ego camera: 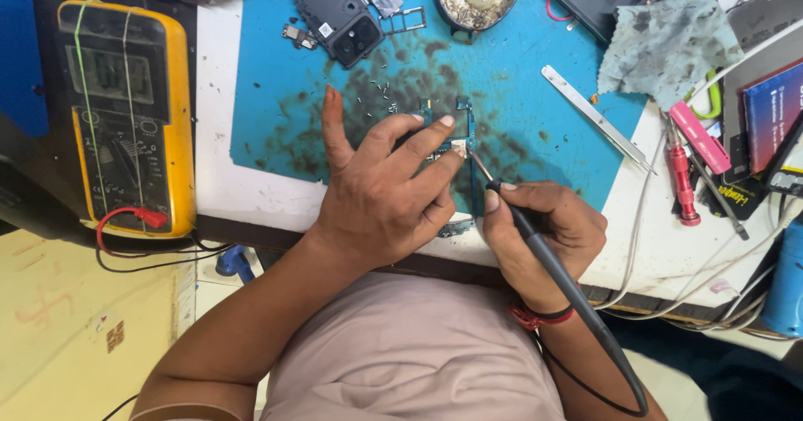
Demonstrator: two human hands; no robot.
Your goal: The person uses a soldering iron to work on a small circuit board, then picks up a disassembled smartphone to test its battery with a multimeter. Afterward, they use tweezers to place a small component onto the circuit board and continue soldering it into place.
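We're pinning the small blue circuit board (442, 136) under our left hand's (381, 191) fingers while our right hand (544, 233), just beside it, is gripping the black soldering iron (535, 237), tip angling up-left onto the board's right edge.

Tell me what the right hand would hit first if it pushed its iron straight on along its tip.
Most likely the circuit board under the left hand. The right hand aims its soldering iron there, though actual contact is unclear.
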